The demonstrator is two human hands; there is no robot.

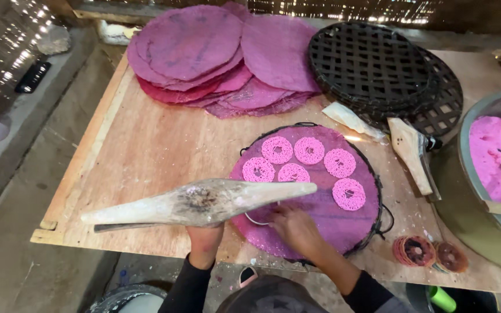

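Head view, looking down on a wooden table [146,150]. The left hand [204,240] is gripping a long wooden paddle [201,203] from below, fingers wrapped around its underside; the paddle is lying almost level across the near part of the table, its pointed tip reaching over the purple mat [326,214]. The right hand [294,229] is resting on the near left part of this mat, fingers curled together around a small metal ring [257,219], of which only the left arc is showing below the paddle; whether the fingers are pinching the ring or only pressing on it cannot be told. The mat is lying on a round black tray [378,197] at the near edge of the table. Six pink lacy rings [309,150] are sitting on the far half of the mat, set close together but apart. At the far side, a pile of purple and red discs [215,55] is lying overlapped. To its right, dark woven trays [378,69] are stacked. A wooden scraper [411,153] is lying just beside them. At the right edge, a large bowl [465,145] is holding pink paste [497,153]. Two small round moulds [430,253] are lying near the front right corner.
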